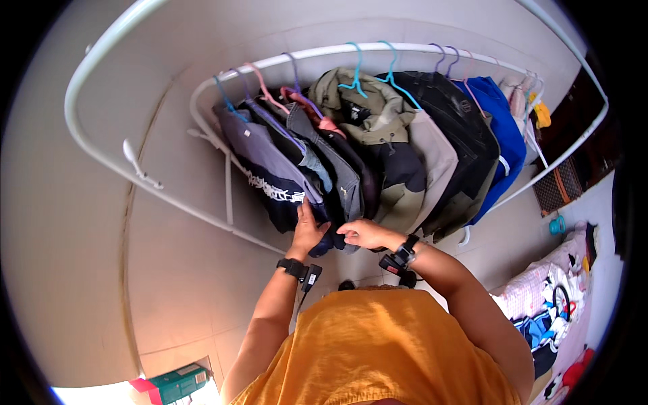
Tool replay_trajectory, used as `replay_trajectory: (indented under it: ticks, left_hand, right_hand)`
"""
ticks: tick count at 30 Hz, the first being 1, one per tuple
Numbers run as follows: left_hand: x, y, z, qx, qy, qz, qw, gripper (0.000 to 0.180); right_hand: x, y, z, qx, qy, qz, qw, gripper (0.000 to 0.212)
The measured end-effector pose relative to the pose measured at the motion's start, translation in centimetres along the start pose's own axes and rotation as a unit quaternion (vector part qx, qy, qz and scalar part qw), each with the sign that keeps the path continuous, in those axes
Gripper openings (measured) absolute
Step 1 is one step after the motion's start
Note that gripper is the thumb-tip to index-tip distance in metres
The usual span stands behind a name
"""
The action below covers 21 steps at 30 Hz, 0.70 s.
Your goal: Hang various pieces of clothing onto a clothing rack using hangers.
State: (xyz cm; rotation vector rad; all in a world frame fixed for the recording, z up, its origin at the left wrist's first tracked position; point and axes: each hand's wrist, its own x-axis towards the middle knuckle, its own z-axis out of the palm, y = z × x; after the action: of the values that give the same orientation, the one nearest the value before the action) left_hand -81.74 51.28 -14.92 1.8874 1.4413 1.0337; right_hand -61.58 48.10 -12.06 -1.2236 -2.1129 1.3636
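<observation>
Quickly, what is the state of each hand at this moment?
Left hand: open, at the printed shirt.
Right hand: partly curled, near the dark grey shirt; whether it holds cloth cannot be told.

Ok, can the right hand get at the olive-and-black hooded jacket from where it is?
Probably yes: the right hand is close to the lower part of the olive-and-black hooded jacket, with nothing visible blocking the way.
</observation>
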Motion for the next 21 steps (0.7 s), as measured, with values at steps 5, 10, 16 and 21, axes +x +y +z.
replay_trajectory:
  ticks: [5, 10, 16, 21]
  left_hand:
    - [0.2, -0.8, 0.6, -0.083, -0.264, -0.186, 0.943, 0.029]
    - [0.8, 5.8, 2.6, -0.148, -0.276, -0.049, 0.948, 0.029]
    - [4.7, 17.5, 7.6, -0.216, -0.208, 0.051, 0.953, 0.055]
    - [7.1, 21.6, 10.3, -0.006, -0.117, 0.141, 0.983, 0.066]
  right_hand:
    - [-8.4, 1.9, -5.3, -0.004, 0.165, -0.005, 0.986, 0.024]
    - [-13.7, -0.4, -12.7, -0.191, 0.547, -0.049, 0.814, 0.032]
    - [-11.6, 0.8, -20.6, -0.218, 0.532, -0.059, 0.816, 0.038]
    - [-7.5, 2.6, -21.4, -0.141, 0.380, -0.157, 0.901, 0.008]
